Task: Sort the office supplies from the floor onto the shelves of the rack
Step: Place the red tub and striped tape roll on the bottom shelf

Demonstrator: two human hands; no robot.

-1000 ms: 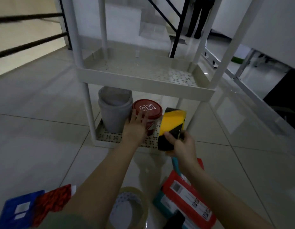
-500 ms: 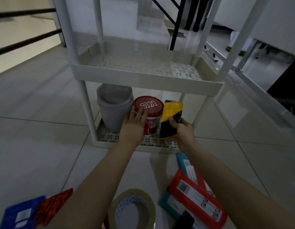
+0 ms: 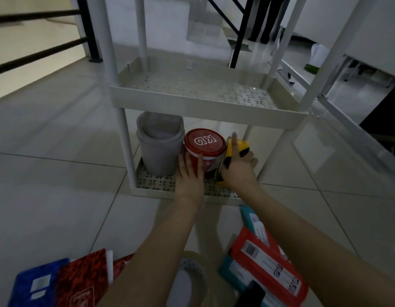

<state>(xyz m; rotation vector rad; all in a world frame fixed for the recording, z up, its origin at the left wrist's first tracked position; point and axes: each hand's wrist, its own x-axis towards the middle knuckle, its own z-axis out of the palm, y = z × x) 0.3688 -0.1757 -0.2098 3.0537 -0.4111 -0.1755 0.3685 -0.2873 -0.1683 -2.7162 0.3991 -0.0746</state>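
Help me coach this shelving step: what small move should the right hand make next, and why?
Probably let go of the yellow-and-black tape roll and draw back. The right hand grips it on the bottom shelf, right beside the red tub that the left hand steadies, so it looks placed.

Rack at frame centre, supplies on the floor along the bottom edge.

On the rack's bottom shelf (image 3: 152, 187) stand a bin (image 3: 159, 145) at left, a tub (image 3: 205, 151) in the middle and a tape roll (image 3: 237, 149) at right, touching the tub. The middle shelf (image 3: 201, 100) lies above them. On the floor (image 3: 59, 173), lower left, lie notebooks (image 3: 66, 282); bottom centre, another tape ring (image 3: 192, 273); lower right, stacked packets (image 3: 265, 258).
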